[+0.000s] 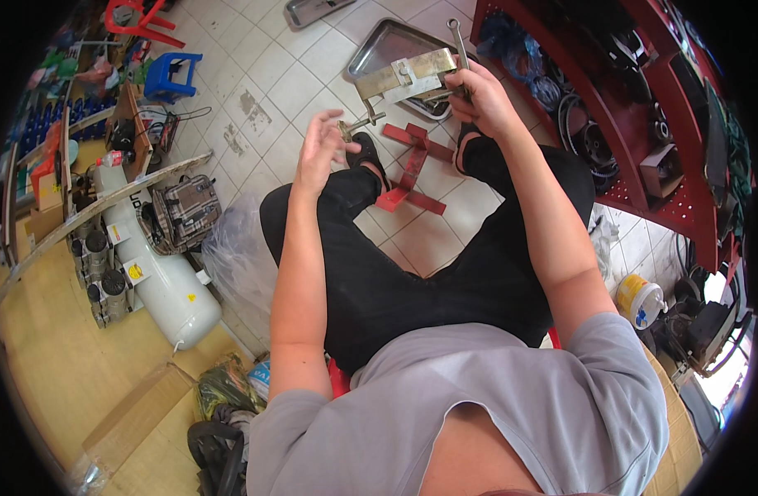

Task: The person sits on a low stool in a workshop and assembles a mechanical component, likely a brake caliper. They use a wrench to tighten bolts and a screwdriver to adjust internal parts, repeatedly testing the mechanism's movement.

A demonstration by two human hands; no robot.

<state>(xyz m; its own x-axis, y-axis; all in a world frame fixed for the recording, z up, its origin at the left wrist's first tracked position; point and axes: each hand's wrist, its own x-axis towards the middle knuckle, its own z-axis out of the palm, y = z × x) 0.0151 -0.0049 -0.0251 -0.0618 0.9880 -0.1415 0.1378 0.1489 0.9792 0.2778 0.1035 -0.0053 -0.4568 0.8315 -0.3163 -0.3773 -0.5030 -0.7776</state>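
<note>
My right hand point(479, 97) is closed round a combination wrench point(458, 40), its ring end pointing up and away from me. The same hand seems to steady a worn metal bracket point(405, 74), boxy and brass-grey, which is held in the air above a tray. From the bracket's left end hangs a threaded bolt point(365, 123) with a crosspiece. My left hand point(317, 149) is beside the bolt's left end, fingers apart and slightly blurred; whether they touch it I cannot tell. Below, between my feet, stands a red metal stand point(412, 169).
A metal tray point(379, 45) lies on the tiled floor behind the bracket. Red shelving point(635, 157) with parts lines the right. On the left are a white air compressor tank point(160, 277), a checked bag point(185, 213) and a blue stool point(172, 77). A white-yellow bucket point(639, 299) stands at right.
</note>
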